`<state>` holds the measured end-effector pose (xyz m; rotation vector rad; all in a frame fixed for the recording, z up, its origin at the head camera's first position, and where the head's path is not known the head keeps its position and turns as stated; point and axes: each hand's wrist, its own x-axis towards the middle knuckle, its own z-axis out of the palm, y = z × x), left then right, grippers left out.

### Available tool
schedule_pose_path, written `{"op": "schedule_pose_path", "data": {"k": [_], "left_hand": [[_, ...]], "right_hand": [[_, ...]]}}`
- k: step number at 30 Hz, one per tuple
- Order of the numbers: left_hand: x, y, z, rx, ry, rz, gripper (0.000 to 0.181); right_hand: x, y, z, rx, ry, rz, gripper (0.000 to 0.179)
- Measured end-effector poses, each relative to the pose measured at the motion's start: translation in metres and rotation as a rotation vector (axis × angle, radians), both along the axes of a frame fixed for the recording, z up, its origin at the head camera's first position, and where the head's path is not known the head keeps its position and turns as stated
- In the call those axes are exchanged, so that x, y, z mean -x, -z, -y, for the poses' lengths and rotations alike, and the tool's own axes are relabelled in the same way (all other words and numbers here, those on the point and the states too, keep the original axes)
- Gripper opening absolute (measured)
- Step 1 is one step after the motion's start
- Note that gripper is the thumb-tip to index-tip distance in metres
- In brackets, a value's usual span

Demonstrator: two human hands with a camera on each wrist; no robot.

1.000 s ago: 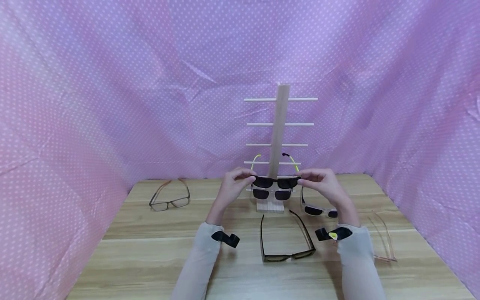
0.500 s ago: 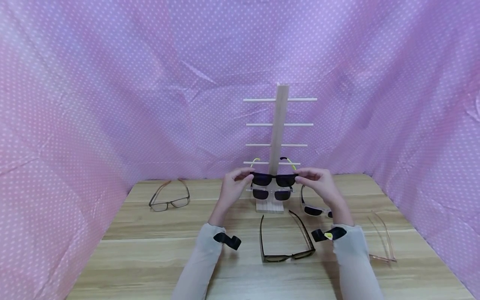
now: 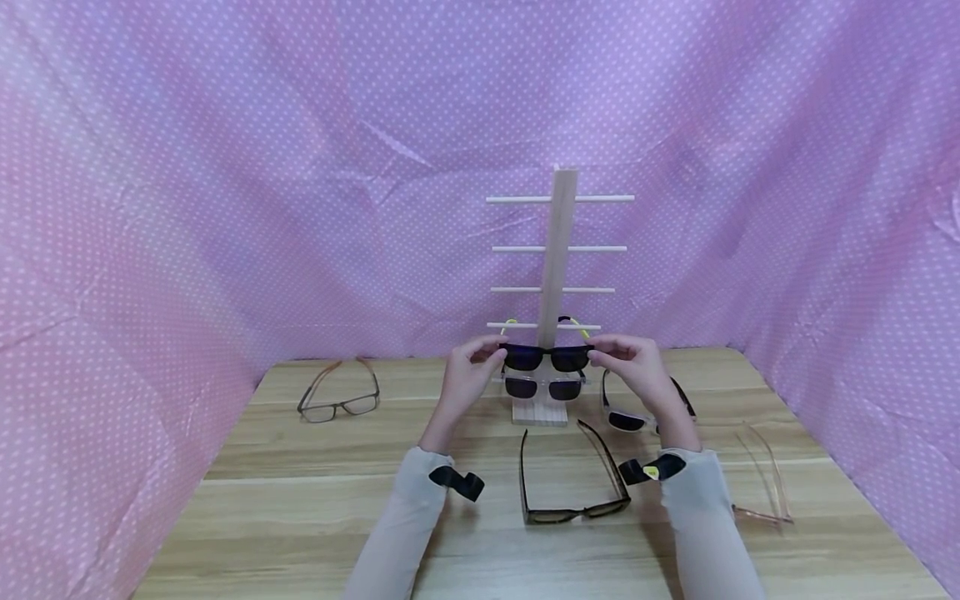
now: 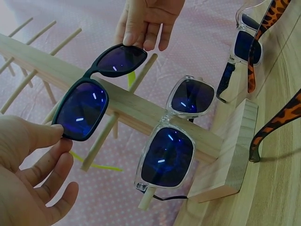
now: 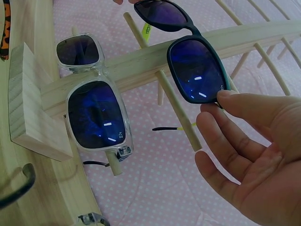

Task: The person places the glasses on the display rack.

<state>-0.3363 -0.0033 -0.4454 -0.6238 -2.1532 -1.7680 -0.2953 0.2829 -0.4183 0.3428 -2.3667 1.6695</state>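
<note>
Black-framed sunglasses (image 3: 523, 358) with dark lenses and yellow temples are held level in front of a wooden display stand (image 3: 557, 250). My left hand (image 3: 467, 377) pinches one end of the frame between thumb and fingers. At the other end, my right hand (image 3: 637, 371) pinches it in the same way. Behind the frame, the yellow temple tips reach back around the post, near a low pair of pegs. Just below hangs a clear-framed pair of sunglasses (image 5: 96, 115) on the lowest pegs. Both wrist views show the black frame tilted, its lenses facing out from the post.
Tortoiseshell glasses (image 3: 577, 515) lie unfolded before the stand. Thin-framed eyeglasses (image 3: 341, 408) rest at the left of the wooden table (image 3: 300, 500). Right of the stand are clear-framed sunglasses (image 3: 626, 422), partly behind my right arm, and pink-framed glasses (image 3: 765, 515).
The black sunglasses have shifted slightly left and up at the front, while their yellow temple tips have dropped toward the pegs. My right hand has moved a little left with them.
</note>
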Motion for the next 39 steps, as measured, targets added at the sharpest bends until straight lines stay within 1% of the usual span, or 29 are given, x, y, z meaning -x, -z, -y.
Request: {"op": "schedule_pose_path", "data": {"k": [4, 9, 12, 13, 16, 19, 20, 23, 27, 39], "left_hand": [[0.0, 0.0, 0.0, 0.013, -0.009, 0.011, 0.02], [0.0, 0.001, -0.001, 0.005, -0.011, 0.013, 0.021], [-0.011, -0.011, -0.002, 0.007, -0.014, 0.015, 0.021], [-0.013, -0.013, -0.003, 0.011, -0.016, 0.014, 0.021], [-0.013, -0.013, -0.003, 0.033, -0.022, 0.023, 0.023], [-0.001, 0.002, -0.004, 0.034, -0.024, 0.024, 0.023], [0.002, 0.005, -0.003, 0.03, -0.024, 0.022, 0.023], [0.003, 0.007, -0.003, 0.013, -0.016, 0.025, 0.023], [0.003, 0.007, -0.002, 0.008, -0.011, 0.035, 0.022], [0.004, 0.012, -0.001, 0.055, -0.015, 0.039, 0.022]], "right_hand": [[0.001, 0.001, 0.001, -0.012, -0.005, -0.016, 0.029], [0.002, 0.003, 0.001, -0.008, -0.014, -0.002, 0.03], [0.003, 0.003, 0.001, -0.007, -0.013, 0.005, 0.029], [0.003, 0.004, 0.001, -0.007, -0.013, 0.007, 0.029], [0.004, 0.005, 0.001, -0.011, -0.011, 0.009, 0.029], [0.004, 0.006, 0.002, -0.012, -0.009, 0.008, 0.029], [0.004, 0.006, 0.002, -0.011, -0.01, 0.006, 0.029], [0.003, 0.007, 0.002, -0.008, -0.009, 0.002, 0.029], [0.004, 0.008, 0.002, -0.007, -0.011, -0.002, 0.029], [0.006, 0.01, 0.001, -0.026, 0.005, 0.025, 0.028]]}}
